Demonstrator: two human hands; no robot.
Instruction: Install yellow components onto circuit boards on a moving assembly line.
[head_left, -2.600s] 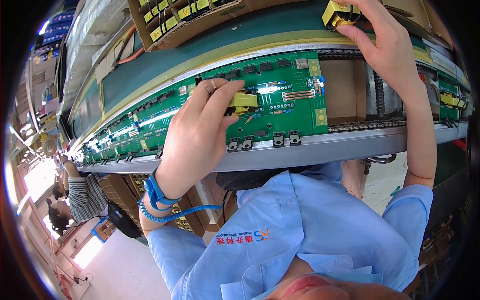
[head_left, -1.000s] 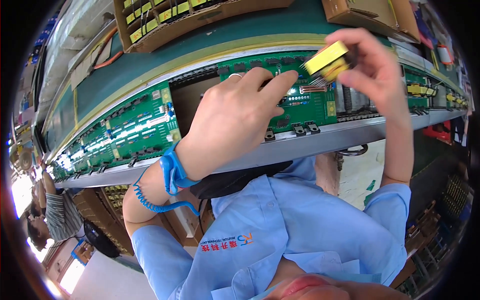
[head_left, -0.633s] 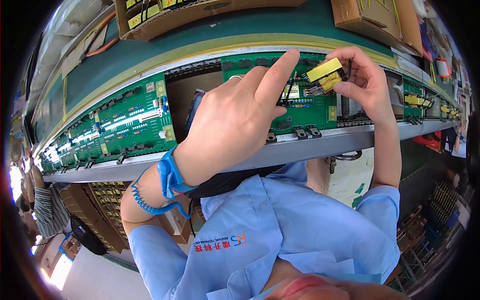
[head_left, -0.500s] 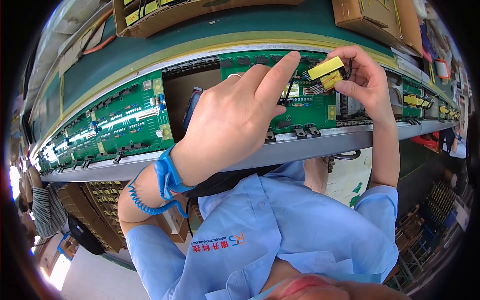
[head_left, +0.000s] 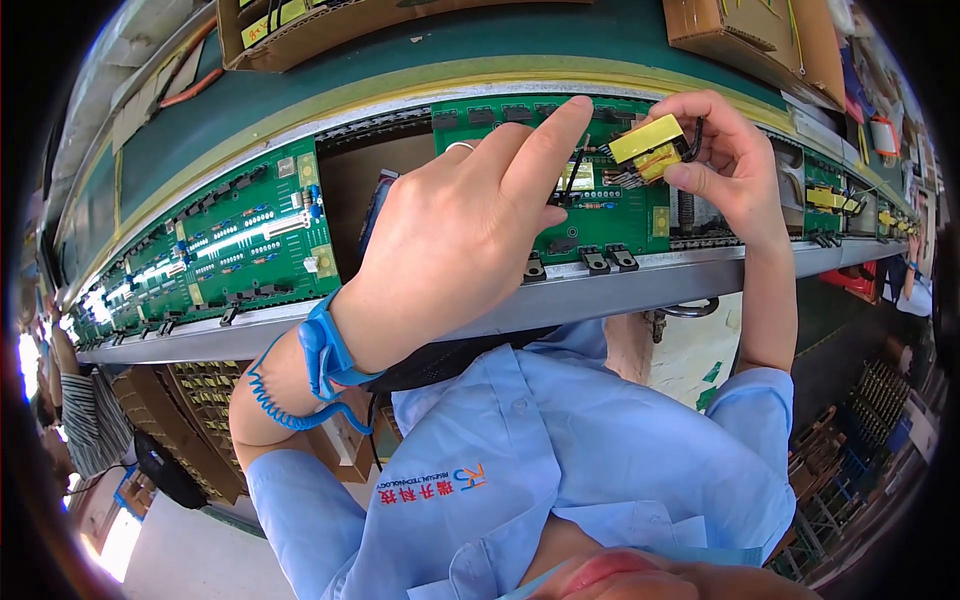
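Note:
My right hand [head_left: 735,165] pinches a yellow-wrapped transformer [head_left: 648,140] between thumb and fingers, tilted above the right part of a green circuit board [head_left: 475,117]. Its metal pins point left toward the board, and a black lead [head_left: 697,140] loops at its other end. My left hand [head_left: 465,220], wearing a blue wrist strap [head_left: 325,350], spreads over the same board. The index finger is stretched out and stands apart from the thumb; the other fingers are mostly hidden. Black wires [head_left: 574,178] show between thumb and index finger, next to a yellow part on the board.
The boards sit on a metal-edged conveyor rail [head_left: 620,290]. To the left lies another green board [head_left: 235,235]; further right is a board carrying a yellow transformer [head_left: 830,200]. Cardboard boxes stand at the back left [head_left: 330,35] and back right [head_left: 735,45].
The view and my left hand have shifted slightly left and down. The transformer in my right hand has turned a little, still held above the board.

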